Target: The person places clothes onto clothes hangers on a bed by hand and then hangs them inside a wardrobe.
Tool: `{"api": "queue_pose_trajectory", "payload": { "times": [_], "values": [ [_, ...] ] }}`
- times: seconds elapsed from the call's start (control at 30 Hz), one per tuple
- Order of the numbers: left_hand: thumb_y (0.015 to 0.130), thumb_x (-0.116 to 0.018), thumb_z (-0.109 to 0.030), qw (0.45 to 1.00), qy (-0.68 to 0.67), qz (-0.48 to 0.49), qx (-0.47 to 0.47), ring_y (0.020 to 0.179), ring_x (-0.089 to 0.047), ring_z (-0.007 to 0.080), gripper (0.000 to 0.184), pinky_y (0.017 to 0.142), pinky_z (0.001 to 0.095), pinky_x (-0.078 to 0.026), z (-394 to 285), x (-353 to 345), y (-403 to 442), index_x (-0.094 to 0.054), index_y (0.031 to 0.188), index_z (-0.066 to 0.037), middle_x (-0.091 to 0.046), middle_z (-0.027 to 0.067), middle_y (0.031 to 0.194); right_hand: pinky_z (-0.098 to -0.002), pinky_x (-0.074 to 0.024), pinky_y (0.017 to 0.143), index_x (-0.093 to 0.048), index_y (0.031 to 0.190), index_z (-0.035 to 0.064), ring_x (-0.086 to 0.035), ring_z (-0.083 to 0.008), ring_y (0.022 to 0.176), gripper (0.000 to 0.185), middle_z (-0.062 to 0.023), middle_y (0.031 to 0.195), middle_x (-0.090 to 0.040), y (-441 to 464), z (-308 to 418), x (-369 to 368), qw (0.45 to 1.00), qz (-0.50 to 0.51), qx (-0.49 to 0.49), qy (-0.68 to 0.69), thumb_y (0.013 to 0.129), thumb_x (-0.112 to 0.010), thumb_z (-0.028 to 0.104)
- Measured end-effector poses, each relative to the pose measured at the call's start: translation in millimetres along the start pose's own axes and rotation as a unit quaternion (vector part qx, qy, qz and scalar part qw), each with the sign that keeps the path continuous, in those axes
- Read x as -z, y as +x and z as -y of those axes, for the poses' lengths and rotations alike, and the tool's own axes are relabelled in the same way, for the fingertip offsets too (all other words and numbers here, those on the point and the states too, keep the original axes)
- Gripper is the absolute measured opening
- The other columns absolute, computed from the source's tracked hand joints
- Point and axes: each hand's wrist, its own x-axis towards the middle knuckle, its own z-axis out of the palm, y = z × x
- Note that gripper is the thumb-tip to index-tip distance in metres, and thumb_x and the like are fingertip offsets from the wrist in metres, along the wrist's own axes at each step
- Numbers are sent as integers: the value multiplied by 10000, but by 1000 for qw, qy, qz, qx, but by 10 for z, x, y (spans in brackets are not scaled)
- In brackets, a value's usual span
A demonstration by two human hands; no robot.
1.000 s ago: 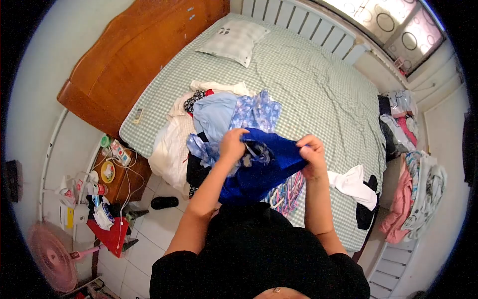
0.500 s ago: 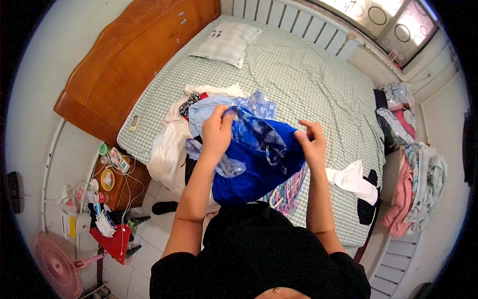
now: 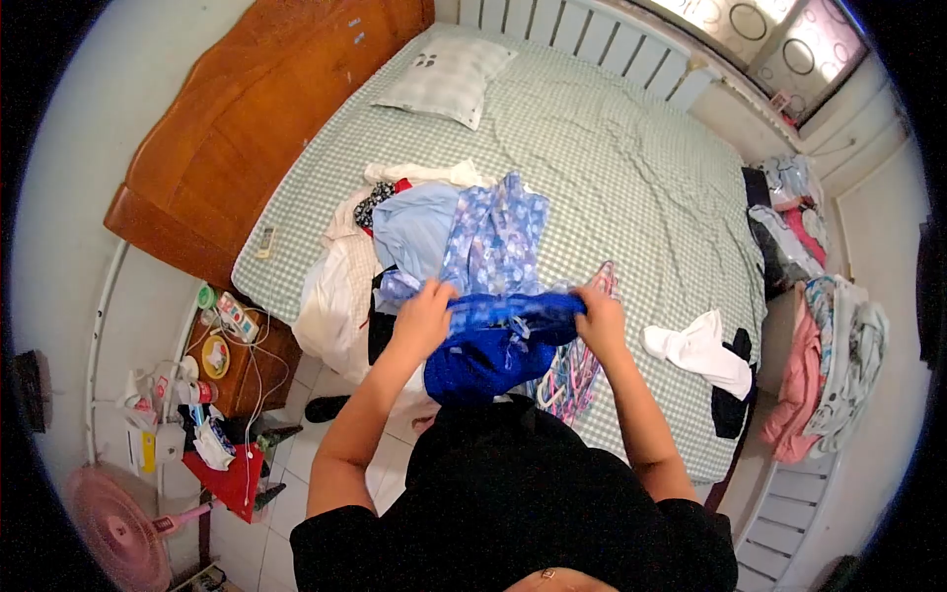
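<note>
A royal-blue garment (image 3: 493, 360) with a waistband and what looks like a drawstring is stretched between my hands near my body. My left hand (image 3: 424, 321) is closed on one end of the waistband, and my right hand (image 3: 599, 318) grips the other end. The lower part of the garment hangs towards my black shirt, so its full shape is hidden. Just beyond it lie a blue floral garment (image 3: 498, 232) and a light-blue one (image 3: 412, 232). A bunch of pink and blue hangers (image 3: 582, 375) is partly covered beside my right hand.
White socks (image 3: 695, 355) and a black cloth (image 3: 730, 405) lie on the checked bed (image 3: 612, 178) to the right. Pale clothes (image 3: 330, 306) hang over the left edge. A pillow (image 3: 449, 79) rests near the headboard (image 3: 237, 128). A pink fan (image 3: 118, 533) stands lower left.
Both hands have moved down slightly and closer together. The blue garment's waistband is now pulled straight across, and the floral garment behind it shows more.
</note>
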Motion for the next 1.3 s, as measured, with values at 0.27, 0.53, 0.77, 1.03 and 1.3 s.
{"api": "queue_pose_trajectory", "payload": {
  "times": [0.27,0.53,0.77,1.03,1.3],
  "values": [
    [699,-562,-231,923,137,345,103,742,-574,328,340,687,497,-444,750,-772,-1375,-568,1021,-121,-550,104,977,-445,-475,601,-599,725,7,-601,-362,702,256,-205,764,-607,-981,-644,-436,856,516,28,1,678,-580,258],
    [523,-784,-376,910,269,304,-83,776,-604,332,508,695,400,-477,762,133,1292,-651,856,-16,-633,185,863,-436,-458,678,-628,752,26,-590,-340,766,188,-171,804,-621,1634,-1155,-457,947,141,86,-275,693,-582,198],
    [699,-296,167,662,-167,-623,-382,915,-591,194,451,880,288,-452,-1917,3213,1806,-620,958,-11,-631,110,950,-356,-444,824,-621,891,77,-595,-265,914,215,-134,973,-616,2003,1585,3119,577,-691,434,-26,766,-457,16],
    [591,-390,97,861,-19,-472,-191,1099,-492,284,460,976,365,-344,-400,1733,1868,-632,959,-36,-553,151,1116,-362,-378,932,-627,833,21,-546,-285,1044,409,-151,1028,-615,1738,459,1247,876,-417,228,80,568,-375,-161],
    [664,-448,79,960,-6,-260,102,1147,-419,347,484,978,372,-331,1003,-221,694,-516,1129,-35,-448,185,1220,-387,-422,840,-633,854,56,-541,-319,942,251,-127,993,-607,383,-384,-1183,993,-60,-5,99,645,-517,-20]
  ]
}}
